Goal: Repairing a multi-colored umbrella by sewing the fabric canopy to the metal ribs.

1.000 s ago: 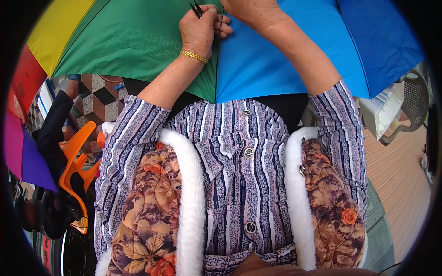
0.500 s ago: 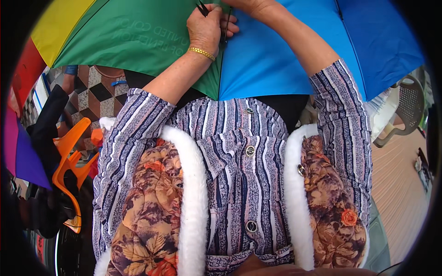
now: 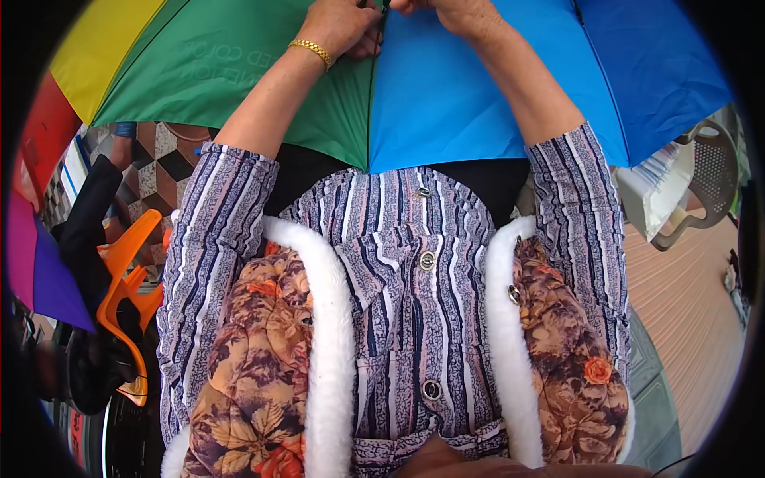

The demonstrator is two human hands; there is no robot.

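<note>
An umbrella [image 3: 470,111] with panels of several colours lies spread across my lap, green to the left and blue to the right. My left hand [image 3: 343,28], with a gold bracelet at the wrist, is closed at the dark rib [image 3: 370,103] along the green and light-blue seam. A bit of a small black pointed tool [image 3: 362,3] shows in it at the upper edge. Close beside it, my right hand [image 3: 458,12] is closed at the same rib, its fingertips pinched. What they pinch is too small to tell, and the picture's top edge cuts off part of both hands.
An orange plastic chair or frame [image 3: 127,295] stands at left, beside dark objects and a purple umbrella panel [image 3: 60,279]. A perforated grey-brown chair [image 3: 713,179] and a white container [image 3: 657,191] are at right. Patterned tiles [image 3: 163,159] show at far left.
My left hand has moved up and left along the rib, so the black tool is now mostly out of view. My right hand has shifted slightly right and stays near the rib.
</note>
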